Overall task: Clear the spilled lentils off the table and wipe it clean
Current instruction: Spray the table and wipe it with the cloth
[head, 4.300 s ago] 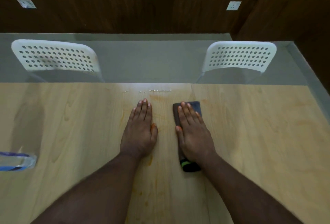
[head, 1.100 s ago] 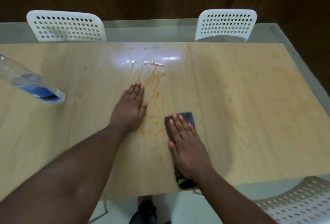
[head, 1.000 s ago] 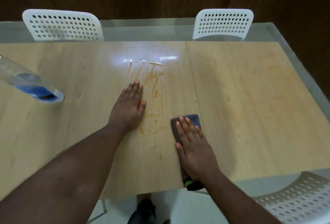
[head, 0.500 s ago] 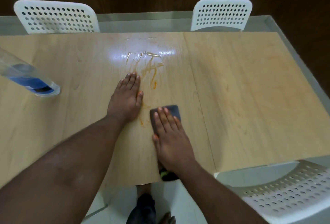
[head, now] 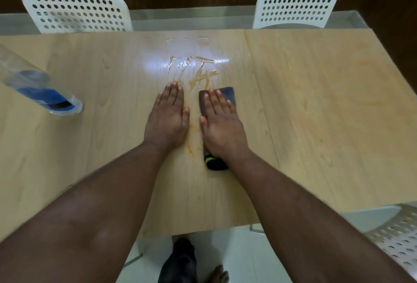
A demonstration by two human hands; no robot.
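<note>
Both palms lie flat: the left hand (head: 166,118) braces bare on the wooden table (head: 316,106), while the right hand (head: 222,128) presses a dark cloth (head: 228,93) just below the wet orange smear (head: 198,77), seemingly to wipe it.

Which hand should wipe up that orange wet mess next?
The right hand: it already presses the dark cloth, just below the orange streaks. The left hand lies bare on the table.

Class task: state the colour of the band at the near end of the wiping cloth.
Bright green, on the dark grey wiping cloth under the right hand; head view.
</note>
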